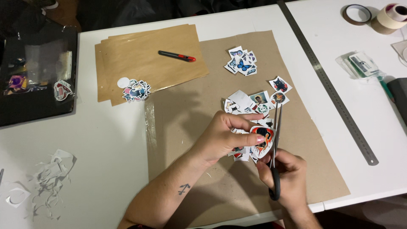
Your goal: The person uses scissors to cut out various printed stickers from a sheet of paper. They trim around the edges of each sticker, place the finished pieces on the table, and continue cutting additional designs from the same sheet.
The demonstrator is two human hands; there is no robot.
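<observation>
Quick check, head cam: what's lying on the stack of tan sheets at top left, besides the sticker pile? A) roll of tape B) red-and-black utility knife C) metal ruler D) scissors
B: a red-and-black utility knife lies on the tan sheets; the scissors are in the right hand, cutting the sticker that the left hand holds.

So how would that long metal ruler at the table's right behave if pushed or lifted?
The metal ruler lies flat and straight, so it is probably stiff and would slide, not roll. Being long and thin, it may flex slightly if lifted by one end.
</observation>
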